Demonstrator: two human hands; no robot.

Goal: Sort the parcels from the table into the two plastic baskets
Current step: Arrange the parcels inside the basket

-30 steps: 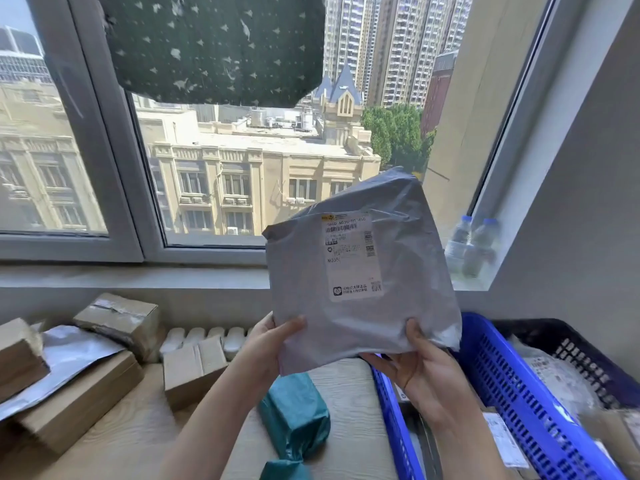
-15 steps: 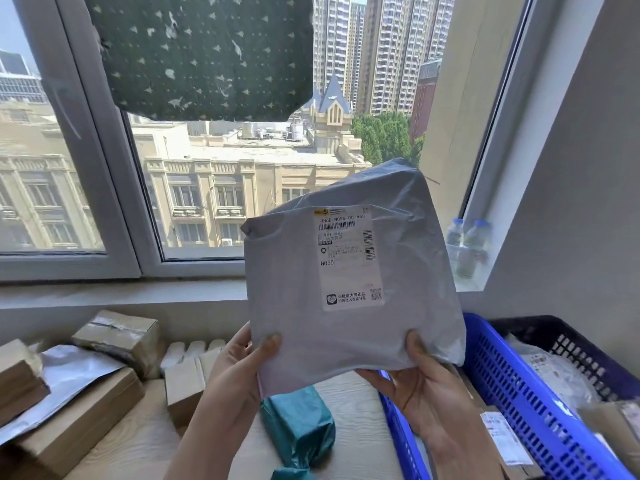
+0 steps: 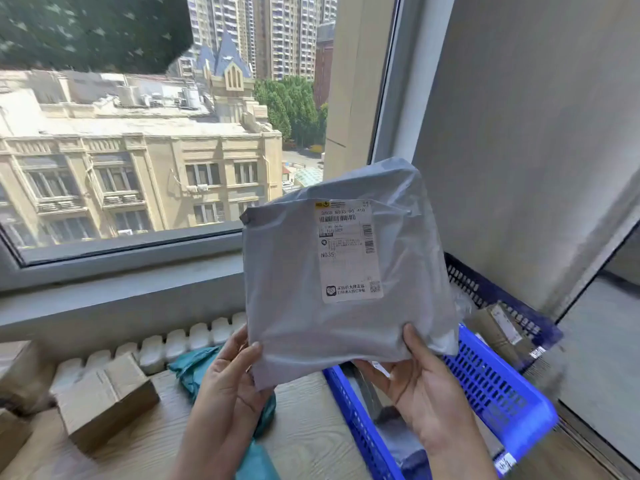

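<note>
Sunlit window (image 3: pixel 138 140), grey sill (image 3: pixel 121 303); grey wall (image 3: pixel 536 133), wooden table (image 3: pixel 304 427)

The grey mailer bag (image 3: pixel 346 271) carries a white shipping label (image 3: pixel 349 251). Along its top runs "386D N535 00 450", with barcodes beneath. Lower left on the label reads "N035". At the bottom sit Chinese characters too small to read, beside a small QR code.

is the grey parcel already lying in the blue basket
No, the grey parcel is held upright in the air by the left hand and right hand, above the blue basket.
</note>
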